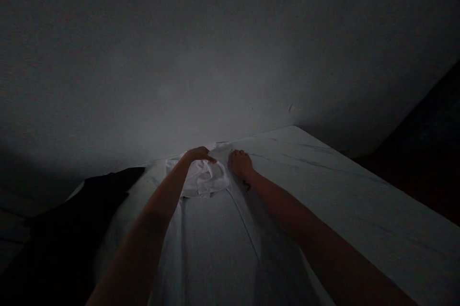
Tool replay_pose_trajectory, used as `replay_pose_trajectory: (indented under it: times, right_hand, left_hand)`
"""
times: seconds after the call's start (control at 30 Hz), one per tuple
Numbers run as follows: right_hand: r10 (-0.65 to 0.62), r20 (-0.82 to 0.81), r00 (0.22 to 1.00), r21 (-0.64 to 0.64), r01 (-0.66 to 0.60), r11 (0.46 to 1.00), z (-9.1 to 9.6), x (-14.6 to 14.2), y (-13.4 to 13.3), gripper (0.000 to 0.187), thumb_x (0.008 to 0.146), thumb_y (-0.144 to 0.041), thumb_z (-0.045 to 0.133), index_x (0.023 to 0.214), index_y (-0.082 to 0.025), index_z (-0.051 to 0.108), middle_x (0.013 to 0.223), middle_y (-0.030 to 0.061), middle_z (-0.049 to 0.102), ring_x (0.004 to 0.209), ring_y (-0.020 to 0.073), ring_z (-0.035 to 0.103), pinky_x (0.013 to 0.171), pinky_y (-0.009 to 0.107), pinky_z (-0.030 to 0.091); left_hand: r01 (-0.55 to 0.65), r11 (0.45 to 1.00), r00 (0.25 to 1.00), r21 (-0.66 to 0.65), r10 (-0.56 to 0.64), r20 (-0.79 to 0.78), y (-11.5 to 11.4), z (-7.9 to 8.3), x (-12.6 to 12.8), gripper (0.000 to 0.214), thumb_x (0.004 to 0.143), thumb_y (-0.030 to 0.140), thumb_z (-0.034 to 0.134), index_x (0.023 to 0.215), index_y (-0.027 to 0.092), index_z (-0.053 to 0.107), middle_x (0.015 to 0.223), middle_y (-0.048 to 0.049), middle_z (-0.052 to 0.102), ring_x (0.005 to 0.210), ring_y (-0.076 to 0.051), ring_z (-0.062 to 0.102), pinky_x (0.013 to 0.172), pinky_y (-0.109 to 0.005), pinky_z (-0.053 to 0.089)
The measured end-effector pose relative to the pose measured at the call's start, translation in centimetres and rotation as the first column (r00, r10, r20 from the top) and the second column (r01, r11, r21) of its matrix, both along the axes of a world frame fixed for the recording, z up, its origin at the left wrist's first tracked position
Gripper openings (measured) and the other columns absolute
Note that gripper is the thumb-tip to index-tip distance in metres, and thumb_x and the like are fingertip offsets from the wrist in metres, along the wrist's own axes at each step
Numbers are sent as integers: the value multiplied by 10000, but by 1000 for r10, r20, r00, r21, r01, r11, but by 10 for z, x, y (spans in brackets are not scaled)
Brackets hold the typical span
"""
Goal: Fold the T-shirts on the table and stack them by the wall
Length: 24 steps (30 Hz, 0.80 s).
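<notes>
Dim grey wall (230, 57) fills the upper view, and below it a pale bed (359, 181) runs away at an angle, its cover streaked with faint dark creases.

— What lies on the bed?

— A long white cloth (204, 243), possibly a garment, stretches from the near edge of the view towards the far side of the bed, where it rises in a crumpled, bunched fold (210, 179). A heap of dark fabric (75, 220) lies just beside it on the left.

— Where are the hands?

— Two bare arms reach forward from the bottom of the view, and the hands sit close together at the far end of the cloth. The left hand (197, 154) lies on top of the bunched fold, its fingers (206, 155) curled together and apparently clamped on the cloth.

— And the other one?

— The right hand (240, 162) rests on the cloth just beside it, with its fingers (237, 154) folded together. The dimness hides whether they grip or only press.

— Why are they held that way?

— Judging by the pose, the right hand seems to pin the cloth down while the left lifts the fold.

— Any writing?

— No brand, label or lettering can be read.
</notes>
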State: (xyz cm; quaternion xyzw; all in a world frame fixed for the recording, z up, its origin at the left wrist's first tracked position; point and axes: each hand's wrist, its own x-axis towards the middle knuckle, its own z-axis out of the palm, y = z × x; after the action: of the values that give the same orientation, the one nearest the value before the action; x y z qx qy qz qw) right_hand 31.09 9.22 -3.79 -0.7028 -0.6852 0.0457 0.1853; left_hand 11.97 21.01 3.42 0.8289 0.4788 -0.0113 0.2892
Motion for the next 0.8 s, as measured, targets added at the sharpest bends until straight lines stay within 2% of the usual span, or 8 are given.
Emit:
replay_pose_trajectory:
  times: [0.17,0.3,0.43,0.47,0.53,0.63,0.73,0.8]
  right_hand:
    - [9,-85,996,25,-7,1000,12,19,52,410,931,-89,397,1277,-158,607,1337,162,579,1164,247,576,945,338,456]
    - [180,-153,972,34,-177,984,16,34,89,336,869,-54,528,1140,-175,686,1306,97,621,1144,172,603,954,241,448]
    - [327,-210,921,3,-334,943,15,43,117,197,844,-84,599,959,-163,737,1103,74,733,1018,161,663,882,224,487]
    - [342,-225,913,-10,-353,936,14,46,123,187,845,-95,600,946,-164,742,1051,73,750,969,166,680,849,232,503]
    - [353,-247,902,-36,-373,927,13,53,131,178,847,-113,600,924,-170,750,968,70,769,880,174,698,793,244,523]
    - [343,-256,904,-69,-371,926,10,62,138,181,836,-101,597,891,-171,755,927,67,777,836,175,704,775,251,527]
    - [318,-242,917,-85,-346,934,5,64,141,196,838,-84,591,912,-165,754,959,68,777,884,168,701,814,253,515]
    - [291,-220,931,-83,-315,945,2,60,140,204,860,-96,584,955,-167,749,1006,70,770,933,165,691,849,259,502]
  left_hand:
    - [71,997,986,-10,-69,155,-14,-13,-17,235,529,283,836,695,194,695,688,44,663,723,-156,590,680,-227,440]
    - [75,997,956,31,-81,282,-18,-28,-30,285,544,304,851,747,183,691,760,21,673,772,-156,602,751,-256,472]
    - [35,993,905,109,-78,417,-20,-32,-37,329,619,358,840,833,175,670,1052,-55,667,1030,-175,587,902,-272,448]
    - [36,993,895,113,-83,439,-22,-31,-38,325,651,389,823,825,172,655,1059,-56,662,1044,-176,584,910,-271,445]
    - [47,994,882,102,-89,462,-24,-30,-37,344,735,479,753,796,168,620,932,-32,660,948,-168,604,847,-267,463]
    - [-54,996,900,76,16,435,-26,-27,-38,399,820,570,637,821,173,597,736,13,610,743,-150,594,677,-248,457]
    - [-273,952,928,141,222,298,-24,-27,-43,371,749,494,738,921,187,621,821,0,652,786,-169,624,656,-238,463]
    - [-344,918,929,196,302,216,-22,-31,-48,390,670,382,814,963,198,636,917,-17,676,883,-193,644,702,-242,482]
